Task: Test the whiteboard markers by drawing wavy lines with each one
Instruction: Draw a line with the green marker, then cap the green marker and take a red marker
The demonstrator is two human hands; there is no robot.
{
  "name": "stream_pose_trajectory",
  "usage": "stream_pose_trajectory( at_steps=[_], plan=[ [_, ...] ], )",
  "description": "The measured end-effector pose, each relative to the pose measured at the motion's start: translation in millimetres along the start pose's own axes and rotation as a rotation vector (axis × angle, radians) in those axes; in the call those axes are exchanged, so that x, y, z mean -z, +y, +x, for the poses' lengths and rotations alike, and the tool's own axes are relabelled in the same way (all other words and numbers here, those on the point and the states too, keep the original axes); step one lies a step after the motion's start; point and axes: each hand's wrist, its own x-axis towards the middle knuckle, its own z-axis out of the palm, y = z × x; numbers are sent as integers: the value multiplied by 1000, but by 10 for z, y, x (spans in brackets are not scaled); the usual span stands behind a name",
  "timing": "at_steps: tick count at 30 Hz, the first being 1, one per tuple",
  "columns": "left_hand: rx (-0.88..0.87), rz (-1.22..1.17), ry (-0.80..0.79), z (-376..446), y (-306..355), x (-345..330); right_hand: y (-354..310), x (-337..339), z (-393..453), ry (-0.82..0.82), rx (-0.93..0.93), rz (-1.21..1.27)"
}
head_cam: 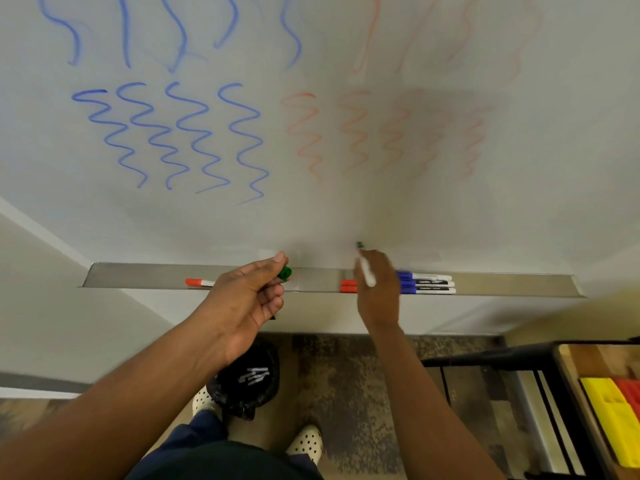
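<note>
The green cap [285, 273] is pinched in the left hand [242, 303], freeing the marker [365, 266], gripped by the right hand [379, 289] at 3 o'clock, for drawing.

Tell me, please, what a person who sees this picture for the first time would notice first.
First the bold blue wavy lines on the left of the whiteboard, with much fainter red wavy lines to their right. Next, low at the board, the right hand holds an uncapped green marker near the surface, while the left hand pinches its green cap above the metal tray.
</note>
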Motion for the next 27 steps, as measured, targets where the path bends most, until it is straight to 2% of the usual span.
stream_pose_trajectory(
  at_steps=[2,6,10,18,27],
  plan=[
    [19,-12,15,36,-46,-10,-213,21,-63,-148,-31,88],
    [50,-52,62,108,-102,17,-840,293,-271,-43,-208,316],
    [108,-158,32,118,-151,-44,-1296,513,-588,-80,-232,448],
    [108,-229,-101,92,-158,-236,-1438,562,-630,-49,-288,502],
    [28,-204,-95,51,-71,-190,-1551,440,-590,-75,-312,514]
  ],
)
